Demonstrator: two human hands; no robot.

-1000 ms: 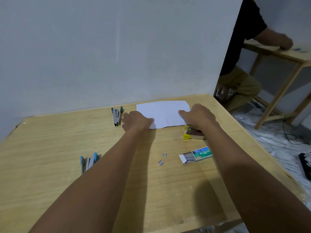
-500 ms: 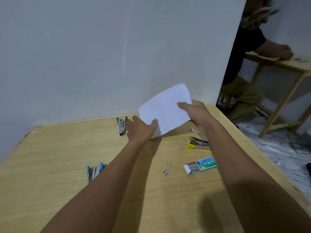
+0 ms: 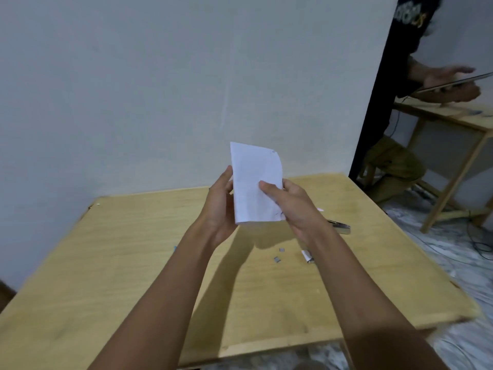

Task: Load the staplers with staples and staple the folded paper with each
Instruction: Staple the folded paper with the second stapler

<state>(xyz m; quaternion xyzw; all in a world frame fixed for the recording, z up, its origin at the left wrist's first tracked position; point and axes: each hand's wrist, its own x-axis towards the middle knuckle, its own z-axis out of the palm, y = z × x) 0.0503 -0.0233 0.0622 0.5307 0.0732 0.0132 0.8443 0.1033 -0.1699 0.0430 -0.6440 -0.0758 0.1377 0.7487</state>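
I hold a white folded paper upright above the wooden table. My left hand grips its left edge and my right hand pinches its right side, thumb on the front. A metal stapler lies on the table right of my right wrist, partly hidden. Two small staple strips lie below the paper. A corner of the staple box shows beside my right forearm. The other staplers are hidden behind my arms, save a blue tip.
A grey wall stands behind the table. At the right, another person sits at a second wooden table. Cables lie on the marbled floor there.
Both hands lifted the paper off the table and turned it upright, bringing it toward me. The view tilted up.
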